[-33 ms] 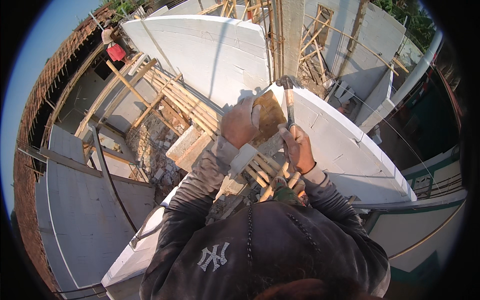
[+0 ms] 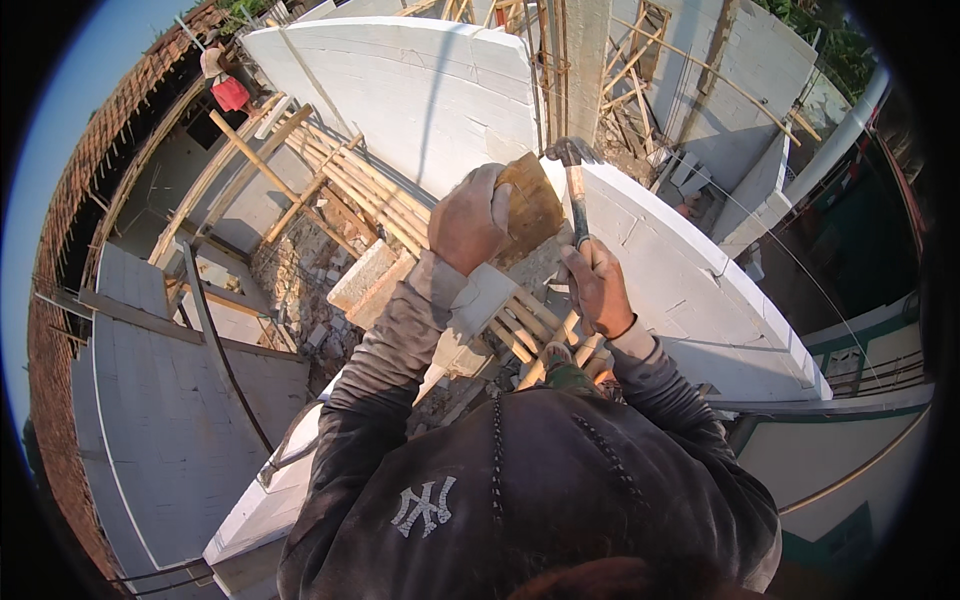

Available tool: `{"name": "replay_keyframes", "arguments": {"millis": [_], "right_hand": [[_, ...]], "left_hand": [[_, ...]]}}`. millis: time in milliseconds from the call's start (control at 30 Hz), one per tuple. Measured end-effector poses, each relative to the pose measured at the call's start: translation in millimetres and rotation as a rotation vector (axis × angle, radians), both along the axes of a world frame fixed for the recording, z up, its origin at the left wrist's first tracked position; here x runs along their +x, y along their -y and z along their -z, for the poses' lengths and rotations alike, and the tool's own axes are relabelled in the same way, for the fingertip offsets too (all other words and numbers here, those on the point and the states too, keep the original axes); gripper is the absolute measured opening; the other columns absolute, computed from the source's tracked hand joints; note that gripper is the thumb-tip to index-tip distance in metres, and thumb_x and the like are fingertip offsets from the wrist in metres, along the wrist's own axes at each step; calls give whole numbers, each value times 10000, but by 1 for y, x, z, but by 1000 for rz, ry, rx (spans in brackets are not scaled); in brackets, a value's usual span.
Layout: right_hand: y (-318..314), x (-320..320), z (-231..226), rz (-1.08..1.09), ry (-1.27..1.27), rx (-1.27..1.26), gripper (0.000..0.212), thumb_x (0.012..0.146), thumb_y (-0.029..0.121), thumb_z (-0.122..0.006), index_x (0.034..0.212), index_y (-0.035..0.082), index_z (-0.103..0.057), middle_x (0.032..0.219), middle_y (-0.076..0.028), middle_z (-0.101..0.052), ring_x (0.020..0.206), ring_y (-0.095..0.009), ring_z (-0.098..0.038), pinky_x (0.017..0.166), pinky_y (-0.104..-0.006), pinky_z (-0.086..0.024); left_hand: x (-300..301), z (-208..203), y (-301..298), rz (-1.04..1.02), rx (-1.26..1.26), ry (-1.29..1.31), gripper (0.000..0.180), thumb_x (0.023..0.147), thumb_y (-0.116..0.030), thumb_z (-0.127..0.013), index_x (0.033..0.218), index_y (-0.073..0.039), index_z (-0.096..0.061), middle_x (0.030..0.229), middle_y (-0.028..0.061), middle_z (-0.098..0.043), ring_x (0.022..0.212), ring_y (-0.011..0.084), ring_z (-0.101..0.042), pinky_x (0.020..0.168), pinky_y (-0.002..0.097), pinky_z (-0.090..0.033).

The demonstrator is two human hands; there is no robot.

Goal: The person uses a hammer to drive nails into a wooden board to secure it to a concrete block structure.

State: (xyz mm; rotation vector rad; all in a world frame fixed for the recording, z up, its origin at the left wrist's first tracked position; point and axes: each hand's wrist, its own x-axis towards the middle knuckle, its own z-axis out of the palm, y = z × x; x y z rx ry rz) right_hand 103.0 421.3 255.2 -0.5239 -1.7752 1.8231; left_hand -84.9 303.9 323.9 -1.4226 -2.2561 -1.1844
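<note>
- Since the earlier frame, the left hand (image 2: 466, 225) and the wooden board (image 2: 534, 205) have shifted slightly up in view, the hammer (image 2: 576, 190) a touch as well.
- The left hand is closed on the board's left edge; the right hand (image 2: 600, 288) grips the hammer's handle, its head raised beside the board.
- The board is near the end of a white wall (image 2: 690, 280); contact I can't tell.
- From here, that wall looks built up, but the board seems merely hand-held, unfastened; how much remains is unclear.
- Farther out: bamboo poles (image 2: 365, 195), rubble (image 2: 300, 272), a co-worker (image 2: 230, 93).
</note>
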Motion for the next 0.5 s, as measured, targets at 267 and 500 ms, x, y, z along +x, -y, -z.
{"name": "replay_keyframes", "arguments": {"millis": [267,500], "right_hand": [[-87,1,-14,-198,280,301,348,1029,247,-583,1254,-16,-611,901,-137,-604,770,-238,-610,725,-373,-482],[-134,-34,-11,-333,266,445,380,1022,227,-592,1282,-49,-596,960,-207,-652,879,-340,-654,790,-431,-498]], "left_hand": [[-95,-45,-46,-211,-81,-332,291,1028,-248,-599,1209,-31,-671,1067,222,-724,975,428,-698,816,481,-567],[-106,-9,-73,-346,-258,-261,292,1021,-273,-604,1235,-83,-659,1051,210,-728,931,431,-704,771,497,-572]]}}
